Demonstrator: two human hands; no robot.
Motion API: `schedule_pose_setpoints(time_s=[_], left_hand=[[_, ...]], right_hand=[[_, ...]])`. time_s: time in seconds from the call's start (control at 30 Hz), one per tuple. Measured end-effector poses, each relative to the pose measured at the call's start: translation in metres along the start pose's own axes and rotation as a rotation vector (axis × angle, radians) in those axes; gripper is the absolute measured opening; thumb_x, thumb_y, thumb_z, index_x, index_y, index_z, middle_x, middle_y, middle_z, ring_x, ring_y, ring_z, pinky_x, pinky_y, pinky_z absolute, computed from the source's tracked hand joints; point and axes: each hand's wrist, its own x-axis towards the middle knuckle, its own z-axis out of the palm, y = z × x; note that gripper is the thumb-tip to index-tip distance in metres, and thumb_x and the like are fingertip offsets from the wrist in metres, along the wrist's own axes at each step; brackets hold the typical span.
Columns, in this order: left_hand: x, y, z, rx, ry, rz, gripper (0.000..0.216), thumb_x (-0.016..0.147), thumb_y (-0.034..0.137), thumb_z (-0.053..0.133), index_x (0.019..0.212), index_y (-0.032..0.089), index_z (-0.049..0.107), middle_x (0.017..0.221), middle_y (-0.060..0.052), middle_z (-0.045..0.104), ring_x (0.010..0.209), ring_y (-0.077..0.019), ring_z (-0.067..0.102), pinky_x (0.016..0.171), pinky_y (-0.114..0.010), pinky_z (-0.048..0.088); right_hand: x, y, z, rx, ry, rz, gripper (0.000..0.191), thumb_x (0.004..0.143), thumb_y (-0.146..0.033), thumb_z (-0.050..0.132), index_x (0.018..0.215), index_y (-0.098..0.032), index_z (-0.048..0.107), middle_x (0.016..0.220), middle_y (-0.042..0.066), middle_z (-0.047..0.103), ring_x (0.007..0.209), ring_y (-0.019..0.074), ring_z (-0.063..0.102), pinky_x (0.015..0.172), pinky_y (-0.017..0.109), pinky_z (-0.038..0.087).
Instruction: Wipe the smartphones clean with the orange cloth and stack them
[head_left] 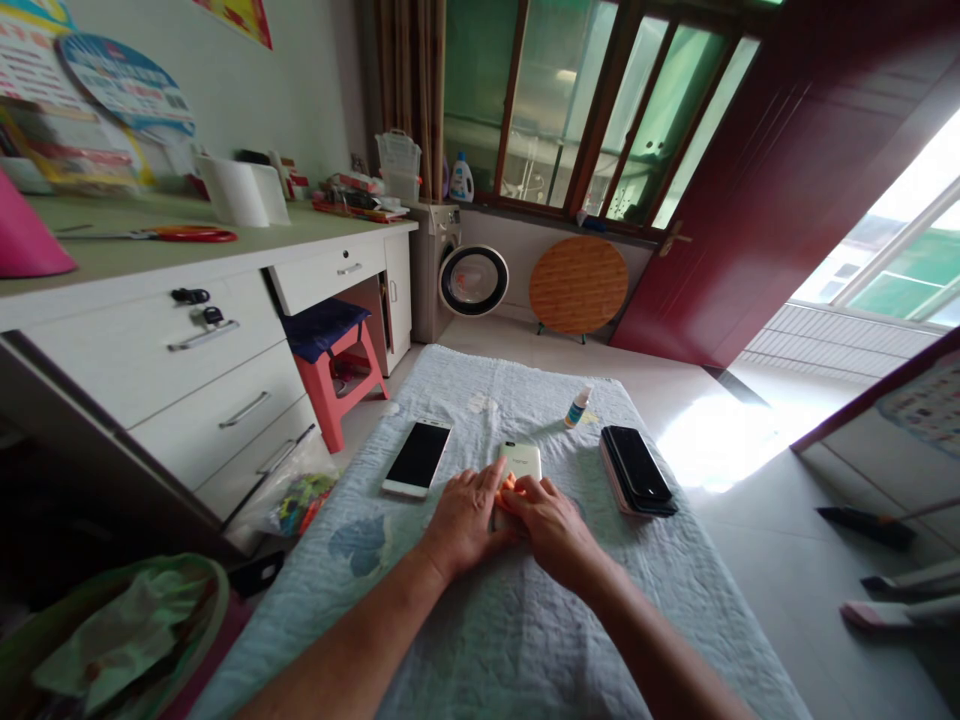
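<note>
A pale phone (520,460) lies back up on the light quilted cloth (487,620). My left hand (463,520) and my right hand (551,525) meet over its near end, fingers pressed on a small orange thing (508,487) between them. What the orange thing is I cannot tell. Left of my hands lies a white phone (417,458) with its dark screen up. To the right sits a stack of dark phones (637,470). A small dropper bottle (577,407) stands beyond the pale phone.
A white desk with drawers (217,340) and a red stool (337,375) stand at the left. A washing machine (457,270) and a round wooden board (578,285) are at the far wall. A green bag (120,630) lies at the lower left.
</note>
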Motion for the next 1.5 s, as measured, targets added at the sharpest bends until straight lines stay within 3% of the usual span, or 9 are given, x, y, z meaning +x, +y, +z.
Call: schedule_pose_setpoints(time_s=[0.23, 0.53, 0.83, 1.1, 1.33, 1.5], left_hand=[[0.0, -0.004, 0.003, -0.003, -0.003, -0.016, 0.09, 0.071, 0.059, 0.068, 0.143, 0.02, 0.031, 0.125, -0.012, 0.059, 0.109, -0.0316, 0.054, 0.096, -0.044, 0.039], [0.004, -0.006, -0.006, -0.095, -0.044, -0.026, 0.077, 0.064, 0.046, 0.076, 0.132, 0.023, 0.049, 0.129, -0.007, 0.059, 0.11, -0.0297, 0.054, 0.098, -0.041, 0.041], [0.006, -0.012, -0.011, -0.128, -0.11, -0.019, 0.072, 0.063, 0.041, 0.078, 0.128, 0.021, 0.054, 0.138, -0.009, 0.053, 0.122, -0.0286, 0.05, 0.105, -0.04, 0.038], [0.008, -0.017, -0.012, -0.148, -0.095, 0.027, 0.064, 0.071, 0.045, 0.073, 0.128, 0.02, 0.056, 0.136, -0.008, 0.055, 0.118, -0.0264, 0.054, 0.103, -0.039, 0.04], [0.008, -0.019, -0.018, -0.11, -0.177, 0.033, 0.073, 0.066, 0.038, 0.077, 0.133, 0.021, 0.053, 0.142, -0.007, 0.05, 0.124, -0.0274, 0.049, 0.107, -0.039, 0.036], [0.008, -0.02, -0.018, -0.122, -0.173, 0.05, 0.08, 0.065, 0.043, 0.077, 0.137, 0.022, 0.048, 0.142, -0.007, 0.049, 0.123, -0.0291, 0.048, 0.107, -0.04, 0.036]], right_hand=[[-0.016, 0.004, -0.001, 0.071, 0.01, -0.062, 0.033, 0.095, -0.02, 0.042, 0.12, -0.032, 0.06, 0.107, 0.003, 0.057, 0.092, 0.018, 0.045, 0.084, 0.028, 0.035], [0.014, 0.027, -0.003, -0.05, 0.053, 0.072, 0.032, 0.095, -0.026, 0.042, 0.124, -0.027, 0.056, 0.115, 0.008, 0.052, 0.096, 0.0194, 0.046, 0.085, 0.029, 0.036], [-0.005, 0.004, -0.001, 0.025, 0.037, 0.0, 0.034, 0.093, -0.022, 0.043, 0.125, -0.028, 0.055, 0.116, 0.006, 0.054, 0.094, 0.0197, 0.046, 0.084, 0.029, 0.037], [-0.03, -0.004, -0.003, 0.046, -0.012, -0.056, 0.039, 0.091, -0.014, 0.04, 0.122, -0.029, 0.057, 0.116, 0.005, 0.055, 0.097, 0.0201, 0.045, 0.088, 0.031, 0.036], [0.0, 0.023, -0.002, -0.01, 0.043, 0.046, 0.033, 0.094, -0.021, 0.041, 0.123, -0.025, 0.056, 0.116, 0.008, 0.052, 0.094, 0.019, 0.047, 0.083, 0.028, 0.036], [0.024, 0.031, -0.003, -0.086, 0.066, 0.074, 0.024, 0.093, -0.024, 0.045, 0.112, -0.023, 0.06, 0.109, 0.008, 0.052, 0.091, 0.0191, 0.046, 0.081, 0.028, 0.035]])
